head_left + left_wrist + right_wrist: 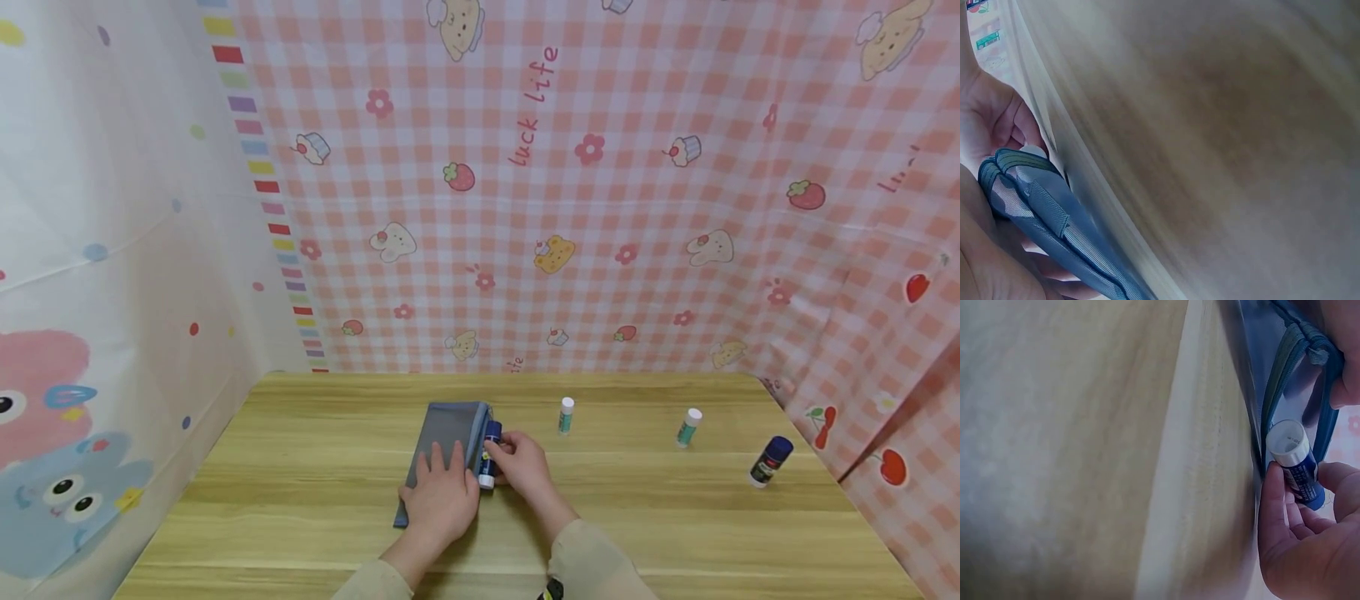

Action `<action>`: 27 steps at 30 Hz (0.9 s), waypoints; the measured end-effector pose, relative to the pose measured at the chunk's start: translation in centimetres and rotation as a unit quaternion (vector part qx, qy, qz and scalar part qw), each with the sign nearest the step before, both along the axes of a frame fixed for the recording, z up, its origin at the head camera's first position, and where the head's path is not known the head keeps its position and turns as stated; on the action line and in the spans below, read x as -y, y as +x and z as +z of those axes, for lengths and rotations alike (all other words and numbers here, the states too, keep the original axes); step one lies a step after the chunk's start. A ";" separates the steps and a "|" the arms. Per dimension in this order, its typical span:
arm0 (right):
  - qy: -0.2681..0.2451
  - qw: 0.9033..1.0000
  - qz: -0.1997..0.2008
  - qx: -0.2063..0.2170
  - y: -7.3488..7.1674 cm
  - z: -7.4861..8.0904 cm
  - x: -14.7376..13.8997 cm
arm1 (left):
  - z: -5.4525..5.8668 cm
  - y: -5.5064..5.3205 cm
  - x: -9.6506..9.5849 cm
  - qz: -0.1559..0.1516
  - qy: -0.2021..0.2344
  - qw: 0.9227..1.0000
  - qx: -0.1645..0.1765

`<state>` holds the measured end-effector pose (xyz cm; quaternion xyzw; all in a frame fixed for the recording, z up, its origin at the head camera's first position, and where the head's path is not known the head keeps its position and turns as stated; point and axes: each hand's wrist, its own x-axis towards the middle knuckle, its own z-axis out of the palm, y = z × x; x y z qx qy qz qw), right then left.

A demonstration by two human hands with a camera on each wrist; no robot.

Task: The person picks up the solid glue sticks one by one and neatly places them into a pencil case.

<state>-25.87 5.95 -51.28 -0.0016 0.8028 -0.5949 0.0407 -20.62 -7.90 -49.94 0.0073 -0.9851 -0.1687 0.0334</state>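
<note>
Behind the wide, pale wood-grain tabletop [300, 467] hangs a pink-and-white checked cloth [517, 204] printed with strawberries [460, 177]; at left, a white cloth with cartoon faces [150, 200]. Creased pink lettering [897, 170] far right is hard to read.

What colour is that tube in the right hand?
The tube is mostly blue, with white at one end; the right wrist view shows it best.

Holding both bare wrists [557, 512] forward out of pale beige cloth sleeves [600, 562], angled inward toward each other. Resting the bare left hand [438, 497] palm down, with straight fingers [437, 457] fanned apart and pointing away. Pinching with the bare right hand [525, 467], with thumb [1338, 475] set opposite bent fingers, near the left hand's thumb side.
</note>
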 end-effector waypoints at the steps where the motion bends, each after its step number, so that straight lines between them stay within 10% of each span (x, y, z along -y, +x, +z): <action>1: 0.003 1.000 0.000 0.003 0.0 -0.1 0.0 | 0.0 0.0 0.0 0.000 0.002 1.000 0.000; 27: 0.024 0.999 0.012 -0.045 1.0 0.5 -1.1 | 0.1 0.0 0.0 0.010 0.016 1.000 -0.019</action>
